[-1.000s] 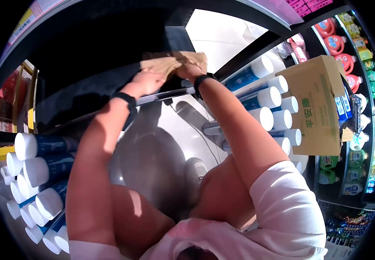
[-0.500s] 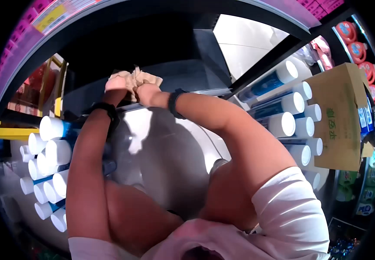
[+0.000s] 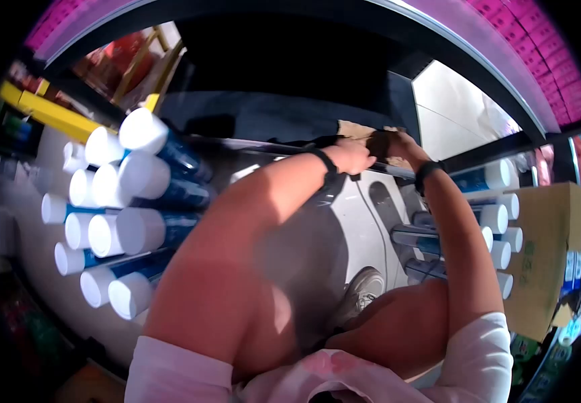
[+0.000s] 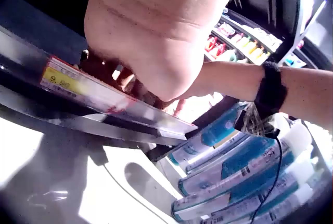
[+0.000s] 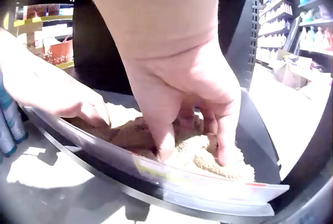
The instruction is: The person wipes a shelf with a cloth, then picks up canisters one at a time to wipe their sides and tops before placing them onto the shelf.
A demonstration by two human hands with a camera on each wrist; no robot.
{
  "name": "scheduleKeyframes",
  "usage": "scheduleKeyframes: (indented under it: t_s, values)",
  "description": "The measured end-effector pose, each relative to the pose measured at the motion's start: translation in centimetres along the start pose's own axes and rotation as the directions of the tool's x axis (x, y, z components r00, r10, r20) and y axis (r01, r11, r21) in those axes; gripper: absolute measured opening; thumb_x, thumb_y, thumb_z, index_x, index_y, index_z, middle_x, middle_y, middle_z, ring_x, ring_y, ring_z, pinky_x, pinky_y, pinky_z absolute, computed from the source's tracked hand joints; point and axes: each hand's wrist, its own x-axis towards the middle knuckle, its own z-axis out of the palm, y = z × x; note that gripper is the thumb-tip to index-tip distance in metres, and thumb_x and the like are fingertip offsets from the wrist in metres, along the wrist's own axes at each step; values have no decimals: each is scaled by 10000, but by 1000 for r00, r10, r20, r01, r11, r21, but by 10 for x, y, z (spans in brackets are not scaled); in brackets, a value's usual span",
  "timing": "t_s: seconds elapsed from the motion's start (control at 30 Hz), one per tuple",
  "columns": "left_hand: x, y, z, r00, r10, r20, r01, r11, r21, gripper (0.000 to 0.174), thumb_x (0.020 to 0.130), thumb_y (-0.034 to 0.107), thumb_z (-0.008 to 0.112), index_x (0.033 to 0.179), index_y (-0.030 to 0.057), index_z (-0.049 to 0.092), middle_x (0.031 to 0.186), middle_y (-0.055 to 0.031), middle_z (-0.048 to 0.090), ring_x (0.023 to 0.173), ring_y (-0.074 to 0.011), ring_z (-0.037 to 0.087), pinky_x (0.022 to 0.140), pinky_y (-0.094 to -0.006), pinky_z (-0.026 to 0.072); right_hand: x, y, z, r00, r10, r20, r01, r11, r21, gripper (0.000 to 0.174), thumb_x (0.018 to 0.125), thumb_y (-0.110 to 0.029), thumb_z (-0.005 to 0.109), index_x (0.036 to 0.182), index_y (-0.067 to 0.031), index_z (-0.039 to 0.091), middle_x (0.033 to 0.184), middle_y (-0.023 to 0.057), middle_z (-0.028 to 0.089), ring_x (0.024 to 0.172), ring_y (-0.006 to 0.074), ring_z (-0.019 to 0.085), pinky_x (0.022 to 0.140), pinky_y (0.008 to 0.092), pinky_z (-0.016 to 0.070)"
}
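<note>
A tan, rough-textured cloth [image 5: 200,154] lies bunched along the front of the black lower shelf [image 3: 257,107], just behind the clear label strip [image 4: 104,96]. In the right wrist view, my right hand [image 5: 182,89] reaches down with bent, spread fingers gripping the cloth. My left hand [image 3: 354,156] holds the cloth's left part, its fingers bent over it close to the shelf's front edge. Both hands are side by side near the shelf's right end in the head view. In the left wrist view, the palm hides most of the cloth.
White-capped, blue-labelled bottles [image 3: 109,232] stand grouped on the floor at left, with more bottles [image 3: 498,218] at right. Beyond those is a cardboard box [image 3: 545,248]. Pink packages [image 3: 525,47] fill the shelf above. A yellow bar [image 3: 55,111] runs at far left.
Both hands first moved left along the shelf with the cloth, then back right to its right end. The head view has shifted too.
</note>
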Motion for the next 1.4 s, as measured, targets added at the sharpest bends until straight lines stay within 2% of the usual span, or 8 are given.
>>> scheduleKeyframes:
  t_s: [0.2, 0.6, 0.9, 0.93, 1.17, 1.23, 1.27, 1.4]
  values:
    - [-28, -13, -29, 995, -19, 94, -10, 953, 302, 437, 895, 352, 335, 920, 39, 639, 980, -119, 622, 884, -311, 592, 744, -392, 469, 1, -129, -114, 767, 624, 146, -604, 627, 492, 391, 705, -126, 536, 1089, -122, 606, 1085, 116, 599, 999, 255, 569, 882, 324, 418]
    - [-143, -126, -83, 791, -612, -30, 610, 782, 126, 246, 738, 227, 550, 895, 81, 671, 910, -140, 635, 847, -251, 606, 728, -341, 460, 161, -287, -170, 991, 33, -130, 42, 843, 536, 395, 842, -222, 464, 1208, -77, 492, 1224, 169, 501, 1152, 280, 451, 977, 318, 327]
    - [-55, -148, -25, 852, -480, -210, 240, 714, -658, 470, 724, 277, 586, 1151, 82, 559, 1112, -118, 571, 1063, -206, 506, 906, -274, 365, 113, -110, -65, 747, 619, -241, -531, 775, 343, 326, 874, -284, 376, 1095, -192, 597, 1074, 103, 604, 1002, 255, 568, 837, 366, 444]
    - [-43, -87, -49, 877, -420, -235, 455, 882, 121, 506, 777, 239, 528, 1277, 222, 451, 1261, -63, 490, 1178, -233, 441, 1013, -302, 294, 70, -101, -75, 633, 747, -204, -658, 658, 367, 315, 882, -309, 382, 1079, -195, 598, 1037, 113, 615, 979, 258, 580, 809, 375, 461]
    - [38, -4, -3, 900, -420, 117, 388, 894, 224, 517, 899, 468, 261, 1360, 241, 312, 1468, -114, 98, 1325, -426, 17, 996, -632, -38, 24, -6, -16, 678, 716, -168, -710, 697, 100, 414, 884, -274, 345, 1186, -43, 510, 1169, 174, 542, 1086, 299, 525, 884, 390, 426]
    - [12, -12, -26, 907, -398, 141, 372, 911, 179, 559, 869, 547, 252, 1318, 242, 388, 1426, -151, 220, 1299, -467, 93, 1002, -615, -55, 49, 19, -2, 797, 590, -125, -603, 770, -209, 423, 830, -295, 408, 1161, -74, 551, 1186, 183, 530, 1108, 305, 505, 915, 376, 406]
    - [0, -17, -41, 886, -414, 211, 382, 907, 175, 575, 857, 569, 251, 1300, 242, 417, 1404, -137, 289, 1299, -446, 147, 1001, -619, -49, 32, -51, -69, 611, 765, -202, -608, 617, 500, 446, 806, -352, 413, 1164, -127, 557, 1177, 189, 534, 1125, 321, 486, 932, 356, 391]
    - [-26, -110, -36, 673, -716, -184, 737, 671, 80, 424, 882, 445, 342, 914, 131, 625, 858, -27, 587, 1004, -264, 522, 910, -729, 106, 85, -145, -129, 816, 530, -232, -385, 797, 465, 449, 855, -393, 397, 1205, -133, 501, 1218, 115, 518, 1133, 285, 471, 949, 362, 360]
